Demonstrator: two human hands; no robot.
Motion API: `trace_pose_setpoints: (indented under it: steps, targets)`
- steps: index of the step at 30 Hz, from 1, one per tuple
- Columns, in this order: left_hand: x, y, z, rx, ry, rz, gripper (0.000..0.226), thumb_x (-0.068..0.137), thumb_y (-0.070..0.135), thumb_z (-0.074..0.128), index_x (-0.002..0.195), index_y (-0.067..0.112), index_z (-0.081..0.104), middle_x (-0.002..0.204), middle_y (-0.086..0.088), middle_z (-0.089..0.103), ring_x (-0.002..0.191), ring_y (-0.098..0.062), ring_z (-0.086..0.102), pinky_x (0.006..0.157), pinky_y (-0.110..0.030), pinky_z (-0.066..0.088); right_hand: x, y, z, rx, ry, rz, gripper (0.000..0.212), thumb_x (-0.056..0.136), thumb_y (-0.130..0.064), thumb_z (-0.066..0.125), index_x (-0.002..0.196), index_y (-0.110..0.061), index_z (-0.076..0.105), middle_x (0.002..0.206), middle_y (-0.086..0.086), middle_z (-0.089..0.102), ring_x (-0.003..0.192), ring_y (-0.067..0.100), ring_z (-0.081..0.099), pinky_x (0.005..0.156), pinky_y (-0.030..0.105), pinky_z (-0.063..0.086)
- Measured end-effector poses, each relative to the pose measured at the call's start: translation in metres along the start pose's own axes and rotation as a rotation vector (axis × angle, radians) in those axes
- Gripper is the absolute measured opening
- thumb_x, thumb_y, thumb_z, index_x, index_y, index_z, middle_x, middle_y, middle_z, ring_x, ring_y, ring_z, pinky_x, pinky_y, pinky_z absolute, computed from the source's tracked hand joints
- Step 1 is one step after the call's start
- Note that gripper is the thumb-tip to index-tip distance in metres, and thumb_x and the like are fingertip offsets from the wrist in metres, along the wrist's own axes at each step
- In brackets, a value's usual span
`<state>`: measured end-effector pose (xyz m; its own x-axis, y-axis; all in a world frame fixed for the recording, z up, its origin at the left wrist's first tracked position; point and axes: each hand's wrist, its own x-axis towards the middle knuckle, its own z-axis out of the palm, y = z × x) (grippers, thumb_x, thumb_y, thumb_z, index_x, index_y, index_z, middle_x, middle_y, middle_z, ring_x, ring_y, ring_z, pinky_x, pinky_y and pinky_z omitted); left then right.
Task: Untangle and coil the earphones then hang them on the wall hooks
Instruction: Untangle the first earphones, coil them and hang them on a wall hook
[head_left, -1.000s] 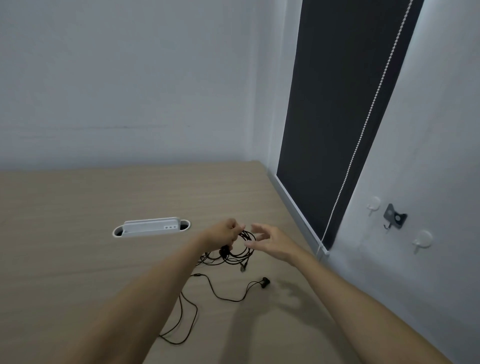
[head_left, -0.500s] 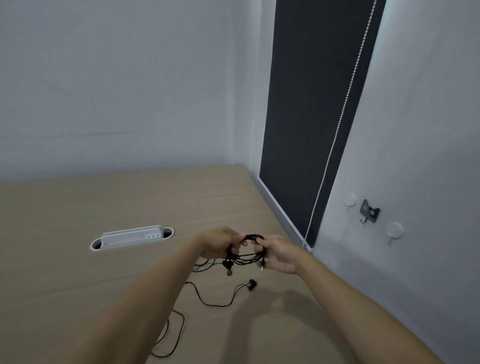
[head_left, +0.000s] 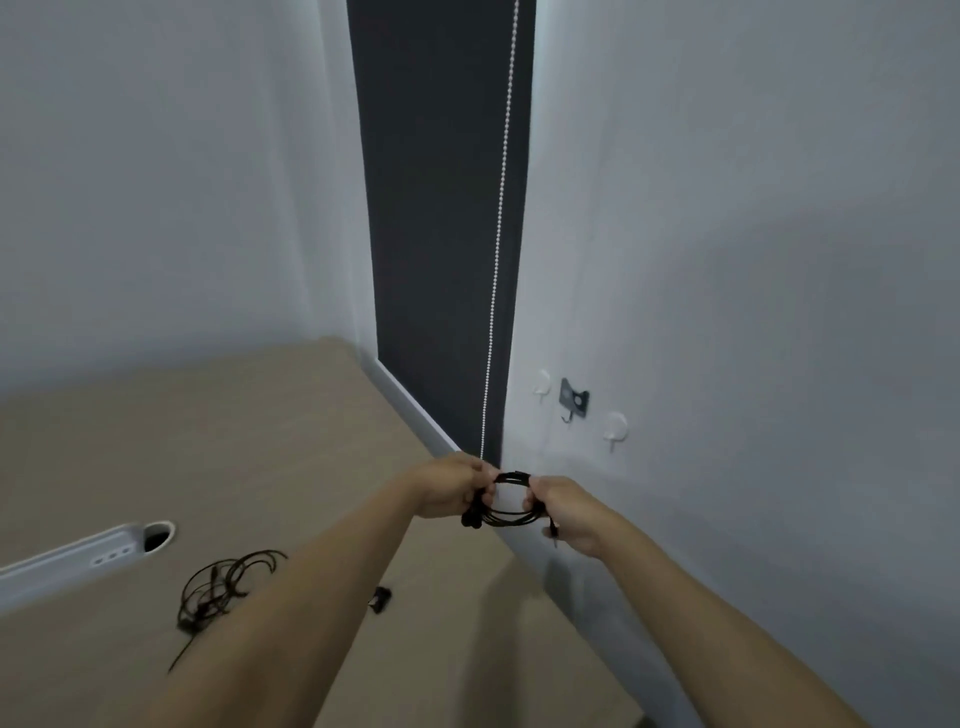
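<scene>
One pair of earphones was coiled and gripped between the left hand and right hand just below the wall hooks, nothing was hung up, and a second tangle sat on the desk.

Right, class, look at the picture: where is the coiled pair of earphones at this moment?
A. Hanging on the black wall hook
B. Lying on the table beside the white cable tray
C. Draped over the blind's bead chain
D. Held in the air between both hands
D: the coiled earphones are gripped on one side by the left hand and on the other by the right hand, below the black hook, which is bare.
</scene>
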<state>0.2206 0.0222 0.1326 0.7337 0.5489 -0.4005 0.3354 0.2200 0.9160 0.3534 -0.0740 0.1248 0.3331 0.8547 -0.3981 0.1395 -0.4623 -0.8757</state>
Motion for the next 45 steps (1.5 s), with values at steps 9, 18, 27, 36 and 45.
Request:
trace_pose_setpoints:
  steps: [9,18,27,36,45]
  targets:
    - [0.074,0.054,0.07,0.055,0.13,0.288,0.03,0.096,0.007,0.046,0.068,0.01,0.055,0.064,-0.004,0.052,0.049,-0.003,0.054,0.044,-0.011,0.042,0.014,-0.004,-0.074,-0.331,0.485,-0.09,0.035,0.095,-0.03,0.022,0.092,-0.021,0.055,0.096,0.006,0.075,0.094,0.029,0.068,0.091,0.042,0.051]
    - [0.114,0.049,0.092,-0.029,0.233,0.359,0.022,0.094,0.005,0.049,0.075,0.014,0.056,0.067,-0.002,0.056,0.06,-0.008,0.053,0.061,-0.008,0.046,0.017,0.007,-0.056,-0.495,0.786,-0.062,0.026,0.097,-0.013,0.033,0.116,0.0,0.044,0.117,0.02,0.062,0.105,0.04,0.06,0.083,0.04,0.046]
    - [0.119,0.025,0.085,0.107,0.325,0.439,0.025,0.088,0.01,0.06,0.11,-0.001,0.068,0.106,-0.015,0.071,0.089,-0.011,0.061,0.082,-0.016,0.047,0.033,0.03,-0.046,-0.577,0.723,-0.048,0.025,0.099,-0.013,0.028,0.116,-0.001,0.041,0.116,0.02,0.062,0.103,0.039,0.061,0.081,0.041,0.047]
    - [0.116,0.026,0.081,0.359,0.371,0.461,0.029,0.091,0.013,0.057,0.116,0.005,0.067,0.118,-0.011,0.069,0.109,-0.021,0.062,0.092,-0.018,0.044,0.034,0.038,-0.047,-0.48,0.663,-0.086,0.032,0.101,-0.019,0.028,0.115,0.004,0.045,0.117,0.022,0.062,0.104,0.038,0.059,0.066,0.028,0.03]
    - [0.102,0.016,0.082,0.533,0.333,0.275,0.053,0.095,0.024,0.051,0.142,0.003,0.038,0.147,-0.012,0.043,0.136,-0.023,0.041,0.112,-0.032,0.032,0.026,0.046,-0.047,-0.431,0.608,0.023,0.038,0.101,-0.024,0.031,0.123,0.004,0.044,0.126,0.021,0.057,0.115,0.036,0.055,0.086,0.034,0.043]
